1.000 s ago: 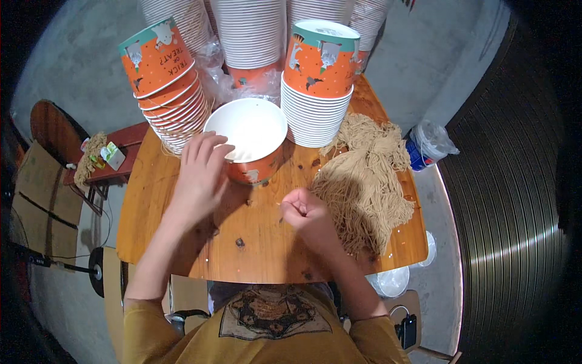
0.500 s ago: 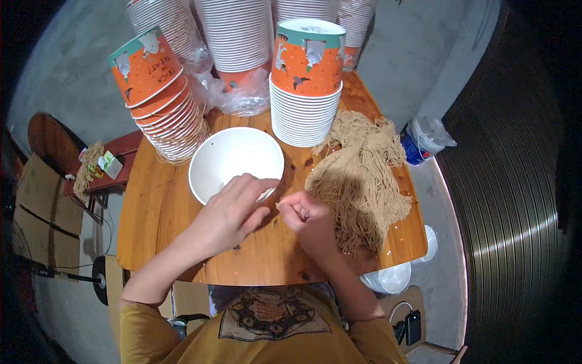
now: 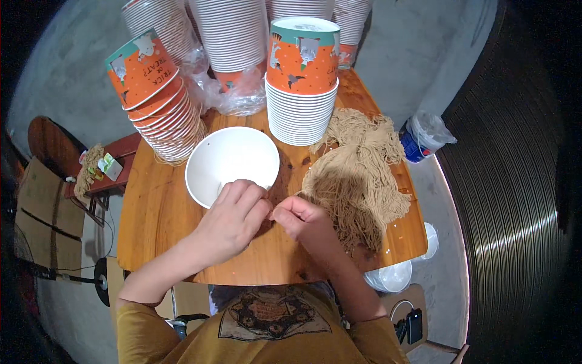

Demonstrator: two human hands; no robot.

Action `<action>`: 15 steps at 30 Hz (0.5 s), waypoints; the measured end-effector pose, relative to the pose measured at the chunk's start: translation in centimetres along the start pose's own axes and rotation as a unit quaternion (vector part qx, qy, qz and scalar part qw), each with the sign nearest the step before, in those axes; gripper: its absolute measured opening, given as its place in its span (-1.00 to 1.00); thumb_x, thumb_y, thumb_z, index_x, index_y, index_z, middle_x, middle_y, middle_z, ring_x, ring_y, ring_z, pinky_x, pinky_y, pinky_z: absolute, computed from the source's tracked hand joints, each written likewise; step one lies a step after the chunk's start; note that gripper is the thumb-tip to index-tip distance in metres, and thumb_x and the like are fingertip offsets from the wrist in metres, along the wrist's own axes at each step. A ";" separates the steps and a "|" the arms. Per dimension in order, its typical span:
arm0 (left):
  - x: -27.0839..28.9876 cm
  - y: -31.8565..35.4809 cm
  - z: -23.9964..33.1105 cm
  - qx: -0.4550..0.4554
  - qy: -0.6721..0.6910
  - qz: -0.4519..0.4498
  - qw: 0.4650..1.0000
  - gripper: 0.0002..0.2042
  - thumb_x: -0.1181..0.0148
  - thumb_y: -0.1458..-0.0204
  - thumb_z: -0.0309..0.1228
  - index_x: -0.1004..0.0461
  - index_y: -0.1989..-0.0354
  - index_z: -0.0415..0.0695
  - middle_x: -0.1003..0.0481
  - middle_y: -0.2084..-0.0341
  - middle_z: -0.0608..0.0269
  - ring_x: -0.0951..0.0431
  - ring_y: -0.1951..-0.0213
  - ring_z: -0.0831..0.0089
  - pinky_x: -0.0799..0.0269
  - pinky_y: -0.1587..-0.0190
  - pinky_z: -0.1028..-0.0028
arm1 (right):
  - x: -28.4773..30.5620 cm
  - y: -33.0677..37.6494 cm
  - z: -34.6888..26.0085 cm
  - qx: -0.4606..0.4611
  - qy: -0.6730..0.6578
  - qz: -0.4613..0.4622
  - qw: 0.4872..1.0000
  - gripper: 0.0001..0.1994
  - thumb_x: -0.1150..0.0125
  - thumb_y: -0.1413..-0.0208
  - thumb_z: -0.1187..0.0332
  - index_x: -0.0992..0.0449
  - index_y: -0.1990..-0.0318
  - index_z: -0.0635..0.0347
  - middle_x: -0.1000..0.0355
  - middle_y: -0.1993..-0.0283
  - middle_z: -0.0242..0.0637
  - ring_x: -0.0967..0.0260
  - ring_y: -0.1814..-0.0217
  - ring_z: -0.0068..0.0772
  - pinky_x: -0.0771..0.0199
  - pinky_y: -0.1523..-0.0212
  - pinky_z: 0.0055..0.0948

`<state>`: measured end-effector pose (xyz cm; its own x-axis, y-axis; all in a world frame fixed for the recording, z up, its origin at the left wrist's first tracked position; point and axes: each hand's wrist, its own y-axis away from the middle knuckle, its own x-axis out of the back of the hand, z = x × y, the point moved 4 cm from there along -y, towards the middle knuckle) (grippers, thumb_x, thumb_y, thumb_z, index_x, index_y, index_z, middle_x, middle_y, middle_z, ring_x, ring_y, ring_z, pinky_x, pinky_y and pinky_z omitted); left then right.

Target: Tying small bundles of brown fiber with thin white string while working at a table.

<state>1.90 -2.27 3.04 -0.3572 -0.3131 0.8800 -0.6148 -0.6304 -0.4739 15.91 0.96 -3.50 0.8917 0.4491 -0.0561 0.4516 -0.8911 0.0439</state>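
Note:
My left hand [image 3: 233, 218] is closed over the near rim of a white paper bowl [image 3: 209, 161], its fingers curled down and their tips hidden. Just to its right, my right hand [image 3: 301, 219] pinches thumb and forefinger together. The two hands nearly touch at the fingertips; whatever lies between them is too small to make out. Inside the bowl, small white bits show beside my left fingers. A tangled heap of tan yarn [image 3: 357, 176] lies right beside my right hand. Left of the bowl leans a stack of orange paper buckets [image 3: 145, 73] with tan strands around its lower part.
Behind the bowl stands an upside-down stack of orange-printed buckets [image 3: 302, 103]. Taller bucket stacks [image 3: 227, 36] and crumpled clear plastic [image 3: 245, 100] fill the wooden table's [image 3: 157, 224] far side. A blue-and-white pail [image 3: 420, 136] stands beyond its right edge.
My left hand has drawn its fingers in and down toward the right hand. My right hand has shifted slightly left, and the fingertips are closer together.

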 end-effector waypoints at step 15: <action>-0.4 1.0 -1.8 0.152 0.223 0.022 0.963 -0.79 -0.19 0.08 -0.57 -0.33 0.26 -0.23 -0.32 0.32 0.07 -0.36 0.20 0.09 -0.33 0.16 0.25 | -1.8 -0.8 2.0 0.078 -0.064 0.032 0.994 -0.89 -0.15 -0.08 0.54 -0.33 0.38 0.19 -0.30 0.50 -0.56 -0.18 0.48 -0.79 -0.21 0.46 -0.69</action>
<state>0.14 -1.49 2.14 -0.6861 -0.0504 0.7257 -0.3825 -0.8236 -0.4188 13.90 0.78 -5.42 0.9034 0.3873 -0.1842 0.3741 -0.9216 -0.1030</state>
